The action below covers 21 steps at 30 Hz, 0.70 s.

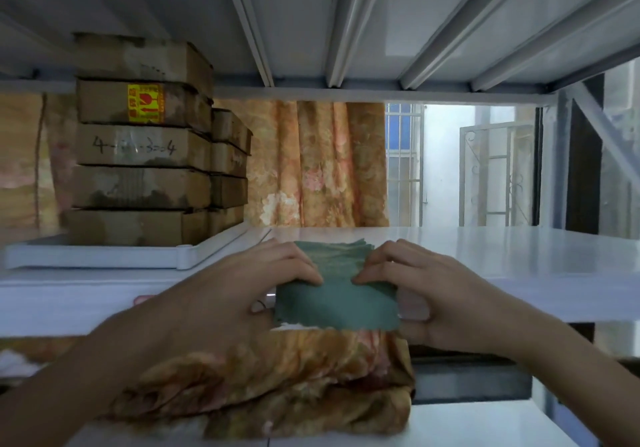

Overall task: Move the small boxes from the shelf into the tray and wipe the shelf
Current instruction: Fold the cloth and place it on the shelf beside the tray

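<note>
- Grip: left hand (242,284) and right hand (426,290) each pinch one end of a green cloth (337,304) at centre frame, fingers curled over its top fold, thumbs beneath; both grips are closed on the cloth, which is folded and stretched between them.
- Cloth position: its far part rests on the front of the white shelf (502,266); its near flap hangs over the shelf's front edge.
- Small boxes (138,155): stacked in two columns at left of frame, standing in the white tray (104,256); the tray sits on the shelf, just left of the hands; no loose box visible on the bare shelf to the right.
- Judged stage: boxes appear moved; wiping looks about to begin or is under way; cannot tell which.
- Below the hands: patterned fabric (284,384) bundled on the lower level; similar curtain (322,162) behind the shelf.
- Risk: a leftward stroke could strike the tray corner and shift the tall stack; the upper boxes sit unevenly and may slide.
- Risk: the overhanging flap leaves less cloth on the surface; a pinch hold, rather than a flat palm, may skip patches.
- Risk: the area under the tray stays unwiped unless it is moved.
</note>
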Each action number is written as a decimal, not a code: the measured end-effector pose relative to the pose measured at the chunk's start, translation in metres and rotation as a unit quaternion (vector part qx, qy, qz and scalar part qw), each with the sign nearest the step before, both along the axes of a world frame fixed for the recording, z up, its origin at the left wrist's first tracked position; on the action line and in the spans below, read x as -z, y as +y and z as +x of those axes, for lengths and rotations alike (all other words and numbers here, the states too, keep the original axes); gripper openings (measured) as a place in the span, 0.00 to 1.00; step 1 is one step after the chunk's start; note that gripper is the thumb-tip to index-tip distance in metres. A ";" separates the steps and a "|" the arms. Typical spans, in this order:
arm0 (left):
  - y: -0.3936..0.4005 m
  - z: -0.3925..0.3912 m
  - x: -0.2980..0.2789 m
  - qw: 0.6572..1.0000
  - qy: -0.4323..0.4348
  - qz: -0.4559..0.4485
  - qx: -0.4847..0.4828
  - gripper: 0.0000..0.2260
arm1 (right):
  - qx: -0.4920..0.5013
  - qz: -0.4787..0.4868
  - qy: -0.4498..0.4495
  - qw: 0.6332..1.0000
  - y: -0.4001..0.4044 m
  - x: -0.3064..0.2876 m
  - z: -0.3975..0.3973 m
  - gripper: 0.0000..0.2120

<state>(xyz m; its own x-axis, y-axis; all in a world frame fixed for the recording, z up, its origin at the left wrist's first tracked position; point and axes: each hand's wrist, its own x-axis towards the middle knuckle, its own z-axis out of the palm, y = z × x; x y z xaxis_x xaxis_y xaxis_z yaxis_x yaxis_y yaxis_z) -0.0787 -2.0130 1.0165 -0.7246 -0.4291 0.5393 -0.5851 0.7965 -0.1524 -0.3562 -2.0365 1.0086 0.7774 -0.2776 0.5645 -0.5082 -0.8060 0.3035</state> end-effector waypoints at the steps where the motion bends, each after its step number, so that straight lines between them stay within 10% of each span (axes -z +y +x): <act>1: 0.001 0.000 0.000 1.000 0.009 -0.014 0.007 0.17 | 0.005 -0.010 0.008 1.000 0.000 0.001 -0.001 0.24; 7: -0.002 -0.006 0.001 0.999 0.034 0.006 0.008 0.14 | 0.001 -0.080 0.004 0.997 -0.004 0.005 -0.002 0.21; 21: 0.001 -0.029 -0.013 0.940 0.296 0.170 0.004 0.11 | -0.049 0.186 -0.303 0.933 0.011 -0.013 0.014 0.07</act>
